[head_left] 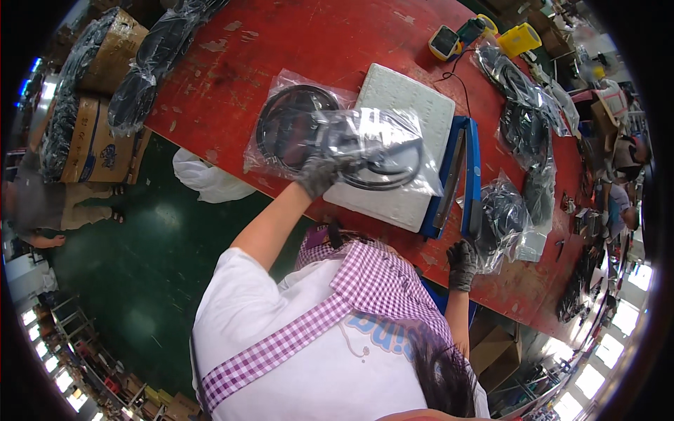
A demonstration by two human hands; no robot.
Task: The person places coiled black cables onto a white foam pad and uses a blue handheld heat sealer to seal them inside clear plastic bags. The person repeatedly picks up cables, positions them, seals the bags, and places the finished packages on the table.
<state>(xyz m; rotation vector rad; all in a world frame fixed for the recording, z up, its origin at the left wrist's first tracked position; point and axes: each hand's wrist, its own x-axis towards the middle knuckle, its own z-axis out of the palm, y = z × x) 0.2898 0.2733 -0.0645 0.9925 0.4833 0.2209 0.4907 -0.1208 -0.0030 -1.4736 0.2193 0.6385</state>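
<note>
1. A round, neatly wound black coil (263, 135) in a clear, glossy plastic bag (291, 121) is laid on the red, worn table (217, 98).
2. A second clear, creased bag (385, 144) is touched by the grey-gloved left hand (321, 174); whether film is pinched cannot be told.
3. Within it, on the white foam board (407, 88), a looser black coil (382, 186) is seen.
4. Near the long blue device (449, 182), the grey-gloved right hand (461, 265) is held, its grip unclear.

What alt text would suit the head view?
Gray-gloved left hand on a clear plastic bag containing a black coil, over a white foam block; gloved right hand near a blue bag sealer on a red table.
</note>
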